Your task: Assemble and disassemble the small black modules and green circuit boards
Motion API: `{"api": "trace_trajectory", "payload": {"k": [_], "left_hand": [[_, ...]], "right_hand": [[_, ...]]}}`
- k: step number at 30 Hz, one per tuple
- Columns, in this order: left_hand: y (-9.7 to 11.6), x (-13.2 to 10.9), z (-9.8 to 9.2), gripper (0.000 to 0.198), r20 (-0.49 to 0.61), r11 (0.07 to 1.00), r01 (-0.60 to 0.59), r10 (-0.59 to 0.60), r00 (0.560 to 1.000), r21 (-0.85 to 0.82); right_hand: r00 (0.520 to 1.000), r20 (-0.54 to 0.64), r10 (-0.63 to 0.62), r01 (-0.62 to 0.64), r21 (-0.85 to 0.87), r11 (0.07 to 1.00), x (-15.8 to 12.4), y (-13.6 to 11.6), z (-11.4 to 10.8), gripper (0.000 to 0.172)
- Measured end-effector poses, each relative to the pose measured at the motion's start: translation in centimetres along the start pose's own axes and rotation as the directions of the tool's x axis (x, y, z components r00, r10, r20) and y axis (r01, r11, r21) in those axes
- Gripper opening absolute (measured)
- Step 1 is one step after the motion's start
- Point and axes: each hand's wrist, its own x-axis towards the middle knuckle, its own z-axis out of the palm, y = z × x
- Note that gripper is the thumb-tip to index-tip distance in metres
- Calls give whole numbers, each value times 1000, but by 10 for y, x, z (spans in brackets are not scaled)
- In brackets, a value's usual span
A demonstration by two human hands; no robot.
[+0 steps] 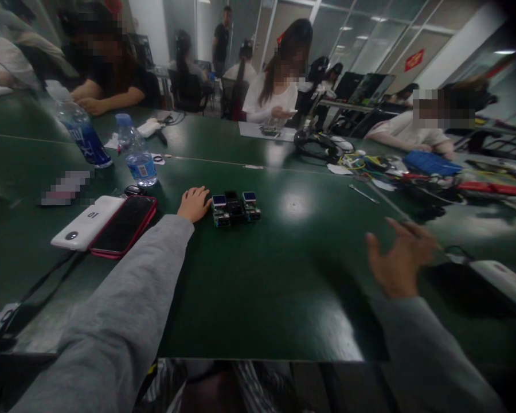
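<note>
My left hand (193, 203) lies on the green table with its fingers stretched out, holding nothing. Its fingertips are just beside the left end of a small electronic assembly (234, 211), made of circuit boards with small square screens or panels on top. I cannot tell if they touch it. Over the right side of the table hangs my right hand (399, 258), slightly blurred, fingers apart and nothing visible in it. The nearest thing to it is a dark flat object (460, 284) next to a white power bank (501, 281).
On the left are a phone in a red case (124, 226), a white device (88, 222), a small water bottle (136, 152) and a larger bottle (83, 135). Tangled wires (365, 163) and a thin metal tool (363, 194) lie at right. Several people sit across the table.
</note>
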Motion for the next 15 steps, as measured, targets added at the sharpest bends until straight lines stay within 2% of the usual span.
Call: {"api": "trace_trajectory", "payload": {"k": [1,4,7,9,11,13,15], "left_hand": [[0,0,0,49,-1,1000,0,0,1000,2],[-1,1,2,49,5,1000,-5,5,1000,0],[-3,2,3,50,10,1000,-2,2,1000,-5],[-3,2,3,50,12,1000,-3,3,1000,-7],[-3,2,2,51,8,1000,-9,9,1000,-9],[-2,2,1,51,7,1000,-11,11,1000,-11],[-1,2,0,51,15,1000,-10,10,1000,-16]], "right_hand": [[1000,2,1,-1,5,1000,2,-29,22,54],[971,193,-144,119,137,983,6,-118,82,50],[902,329,-279,199,255,946,11,-178,120,51],[848,392,-358,242,316,918,16,-195,132,48],[815,422,-396,249,362,898,19,-197,136,41],[827,408,-386,219,400,890,21,-192,137,34],[865,358,-351,171,447,878,21,-186,137,26]]}}
